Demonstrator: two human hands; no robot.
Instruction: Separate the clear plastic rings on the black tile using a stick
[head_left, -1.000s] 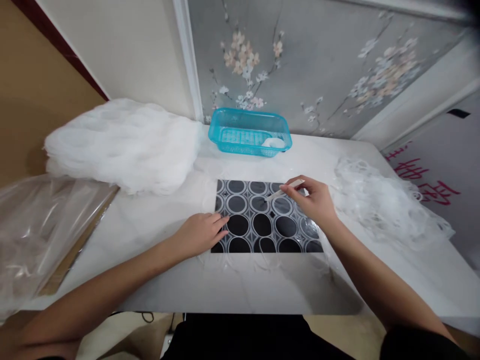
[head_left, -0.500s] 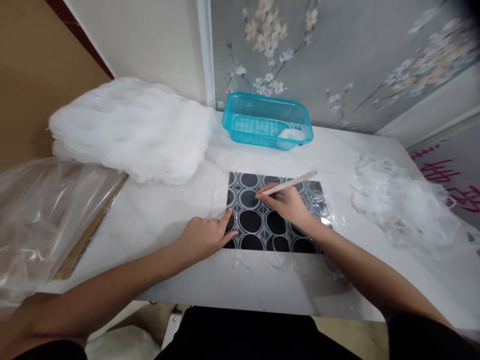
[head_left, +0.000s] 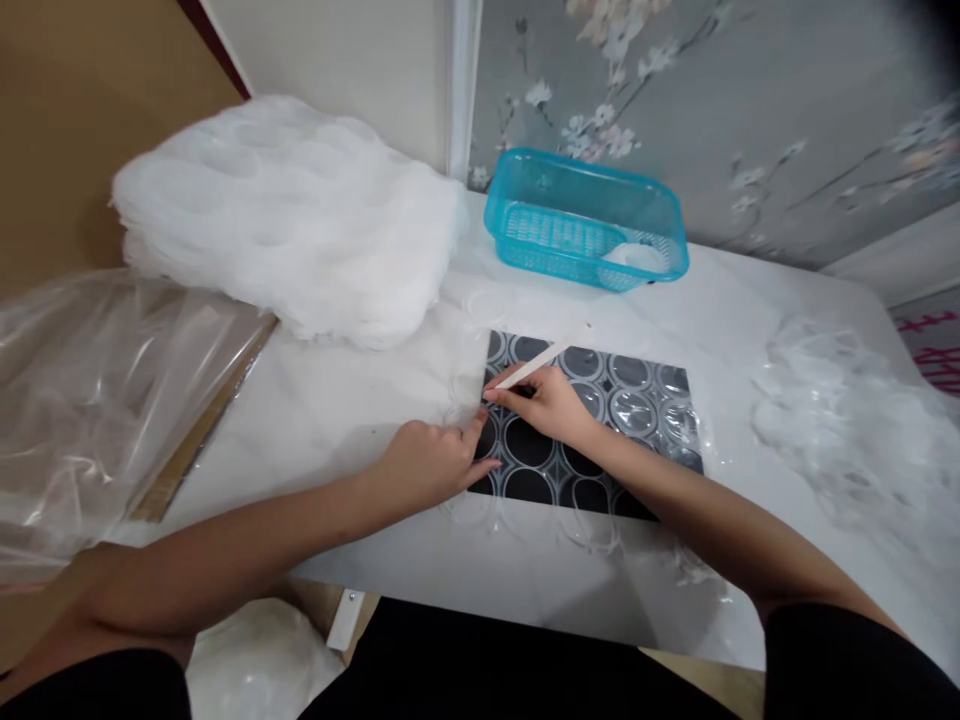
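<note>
While the empty left hand (head_left: 442, 458), thumb and forefinger spread, touches the ringed sheet (head_left: 630, 410), the right hand (head_left: 553, 408) pinches a white stick (head_left: 547, 355); light pressure should limit creasing.

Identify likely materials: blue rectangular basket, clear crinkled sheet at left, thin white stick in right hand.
Blue rectangular basket: probably glossy moulded plastic; translucent, perforated.
Clear crinkled sheet: likely glossy plastic film; sharp highlights, transparent folds.
Thin white stick: looks matte; plain pale surface leaves plastic or wood open.
</note>
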